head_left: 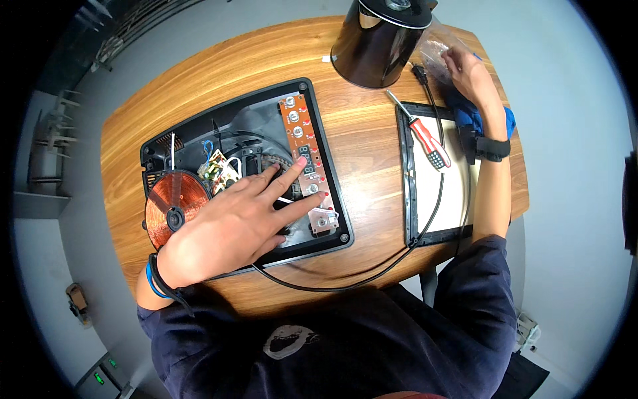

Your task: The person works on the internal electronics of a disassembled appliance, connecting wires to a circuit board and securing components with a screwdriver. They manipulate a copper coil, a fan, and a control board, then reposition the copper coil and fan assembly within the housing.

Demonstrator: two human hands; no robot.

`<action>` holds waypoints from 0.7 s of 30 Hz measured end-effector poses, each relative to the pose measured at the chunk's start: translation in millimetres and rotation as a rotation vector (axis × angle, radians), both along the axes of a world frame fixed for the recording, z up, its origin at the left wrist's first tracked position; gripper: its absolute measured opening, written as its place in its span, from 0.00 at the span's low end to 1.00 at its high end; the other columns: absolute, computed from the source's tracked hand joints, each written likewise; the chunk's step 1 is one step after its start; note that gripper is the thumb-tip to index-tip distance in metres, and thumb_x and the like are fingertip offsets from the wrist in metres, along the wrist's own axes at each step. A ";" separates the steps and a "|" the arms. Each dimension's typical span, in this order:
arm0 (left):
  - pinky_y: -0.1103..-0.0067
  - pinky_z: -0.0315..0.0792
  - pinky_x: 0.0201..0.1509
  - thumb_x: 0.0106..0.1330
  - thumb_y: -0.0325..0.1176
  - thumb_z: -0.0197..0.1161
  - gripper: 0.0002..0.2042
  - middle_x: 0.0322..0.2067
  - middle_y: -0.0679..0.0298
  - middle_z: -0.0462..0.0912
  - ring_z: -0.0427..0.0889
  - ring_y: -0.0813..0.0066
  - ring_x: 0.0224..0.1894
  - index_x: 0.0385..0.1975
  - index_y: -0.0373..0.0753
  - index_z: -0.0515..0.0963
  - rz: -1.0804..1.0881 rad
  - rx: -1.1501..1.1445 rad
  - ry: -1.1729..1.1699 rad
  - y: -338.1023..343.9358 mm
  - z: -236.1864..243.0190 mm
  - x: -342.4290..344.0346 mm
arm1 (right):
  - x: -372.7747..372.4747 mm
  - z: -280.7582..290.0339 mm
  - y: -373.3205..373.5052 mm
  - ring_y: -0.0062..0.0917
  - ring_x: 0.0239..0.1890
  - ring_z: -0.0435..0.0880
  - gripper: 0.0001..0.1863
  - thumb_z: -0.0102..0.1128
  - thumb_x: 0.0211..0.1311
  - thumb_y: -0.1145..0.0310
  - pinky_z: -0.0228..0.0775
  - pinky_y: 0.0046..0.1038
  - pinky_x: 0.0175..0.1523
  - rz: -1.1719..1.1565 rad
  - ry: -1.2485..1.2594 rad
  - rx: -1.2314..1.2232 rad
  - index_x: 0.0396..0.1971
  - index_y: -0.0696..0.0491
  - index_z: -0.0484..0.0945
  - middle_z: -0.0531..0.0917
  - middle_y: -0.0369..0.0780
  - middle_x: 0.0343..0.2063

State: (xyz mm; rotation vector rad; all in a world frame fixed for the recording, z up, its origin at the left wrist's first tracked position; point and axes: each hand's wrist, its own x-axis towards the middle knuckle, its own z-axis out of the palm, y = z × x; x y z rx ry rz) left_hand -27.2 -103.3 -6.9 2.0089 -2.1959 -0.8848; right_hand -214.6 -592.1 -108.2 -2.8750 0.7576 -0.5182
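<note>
An open black appliance housing [330, 234] holds a copper coil [164, 196], a small wired board [216, 169] and a long brown control board [294, 120] with buttons and a display. My left hand [229, 223] lies across the housing with fingers spread, two fingertips touching the control board. At the upper right, my right hand [468, 76] has its fingers curled on a clear plastic bag [435, 50] beside a black kettle [362, 50]; what is inside the bag is too small to tell.
A red-handled screwdriver [422, 133] lies on a black-framed pale panel [428, 206] at right, near blue cloth [508, 120]. A black cable [332, 288] with a plug runs over the wooden table [186, 73]. Pale metal racks or stools [56, 133] stand at far left.
</note>
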 end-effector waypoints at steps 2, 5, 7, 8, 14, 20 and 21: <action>0.50 0.73 0.84 0.75 0.38 0.78 0.45 0.91 0.42 0.54 0.70 0.32 0.84 0.91 0.62 0.63 0.001 0.007 0.018 -0.9 0.2 2.1 | -11.6 -9.0 -30.2 0.46 0.51 0.95 0.12 0.61 0.84 0.75 0.85 0.40 0.59 0.013 0.211 0.078 0.58 0.59 0.88 0.95 0.53 0.47; 0.50 0.73 0.84 0.75 0.38 0.78 0.45 0.91 0.42 0.53 0.71 0.31 0.84 0.91 0.62 0.63 0.004 0.009 0.014 0.4 0.2 1.5 | -12.9 -0.1 -26.6 0.46 0.53 0.94 0.13 0.62 0.82 0.78 0.85 0.40 0.60 0.058 0.317 0.182 0.59 0.58 0.89 0.94 0.53 0.49; 0.50 0.73 0.85 0.76 0.39 0.77 0.45 0.92 0.42 0.53 0.71 0.31 0.84 0.91 0.63 0.63 -0.002 0.014 0.012 0.6 0.0 1.2 | -12.3 6.5 -22.3 0.41 0.54 0.94 0.14 0.65 0.80 0.80 0.85 0.39 0.62 0.109 0.348 0.232 0.60 0.57 0.89 0.95 0.49 0.50; 0.50 0.73 0.85 0.76 0.39 0.77 0.45 0.92 0.42 0.52 0.71 0.31 0.84 0.91 0.63 0.63 0.004 0.019 0.016 0.2 0.5 0.8 | -11.4 8.8 -27.1 0.40 0.53 0.94 0.14 0.67 0.79 0.80 0.85 0.39 0.62 0.162 0.328 0.272 0.60 0.56 0.89 0.95 0.48 0.49; 0.50 0.72 0.86 0.77 0.40 0.76 0.43 0.92 0.44 0.51 0.71 0.31 0.84 0.91 0.62 0.64 -0.006 0.051 0.025 -2.9 2.9 3.0 | -11.8 6.2 -59.3 0.37 0.52 0.94 0.16 0.79 0.73 0.77 0.87 0.37 0.63 0.040 0.238 0.396 0.58 0.53 0.90 0.96 0.45 0.49; 0.50 0.72 0.85 0.77 0.42 0.75 0.41 0.93 0.45 0.51 0.70 0.33 0.85 0.90 0.61 0.66 -0.017 0.072 0.007 -2.3 4.0 4.6 | 6.5 -5.5 -62.9 0.34 0.52 0.93 0.15 0.84 0.66 0.77 0.86 0.37 0.62 0.004 0.365 0.362 0.50 0.54 0.91 0.95 0.43 0.47; 0.50 0.72 0.85 0.77 0.42 0.75 0.41 0.93 0.46 0.51 0.70 0.33 0.85 0.90 0.61 0.66 -0.021 0.077 0.010 -3.5 3.2 5.8 | 6.9 -11.1 -69.1 0.34 0.52 0.93 0.14 0.83 0.66 0.78 0.86 0.37 0.61 0.006 0.384 0.365 0.49 0.55 0.91 0.95 0.43 0.46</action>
